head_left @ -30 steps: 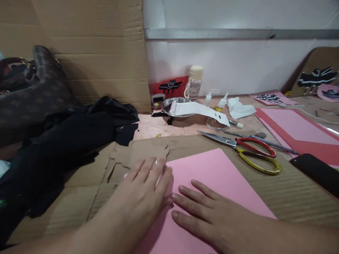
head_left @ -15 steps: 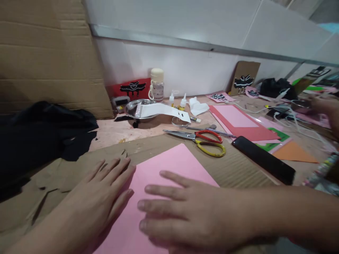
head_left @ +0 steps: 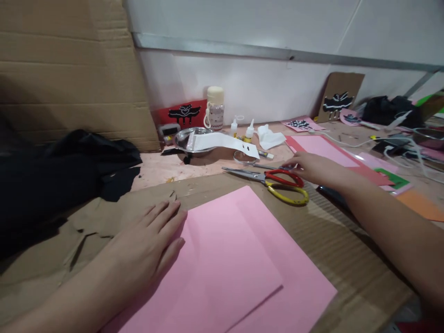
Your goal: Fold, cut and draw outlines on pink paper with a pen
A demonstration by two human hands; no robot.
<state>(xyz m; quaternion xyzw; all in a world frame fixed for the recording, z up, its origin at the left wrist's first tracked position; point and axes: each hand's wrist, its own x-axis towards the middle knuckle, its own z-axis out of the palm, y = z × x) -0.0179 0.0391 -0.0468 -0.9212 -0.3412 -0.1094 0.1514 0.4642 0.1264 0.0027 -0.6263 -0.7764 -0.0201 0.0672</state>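
Note:
My left hand (head_left: 149,245) lies flat, fingers out, on the left edge of a pink paper sheet (head_left: 229,249). This smaller sheet rests over a larger pink sheet (head_left: 305,282), its near right corner slightly raised. Beyond the paper, my right hand (head_left: 308,167) reaches out with its fingers closed on a slim pen (head_left: 291,168), mostly hidden by the hand. Just in front of those fingers is a pair of scissors (head_left: 258,175) with one red and one yellow handle, blades pointing left.
Corrugated cardboard (head_left: 333,231) lies under the paper. Black material (head_left: 69,166) is heaped at left. Behind stand a metal dish (head_left: 182,138), a bottle (head_left: 215,108) and small glue bottles (head_left: 249,132). Red paper (head_left: 374,175) and white cables (head_left: 421,155) lie at right.
My right hand has left the pink paper and moved forward and right to the pen behind the scissors. My left hand stays on the paper. The view has turned slightly left.

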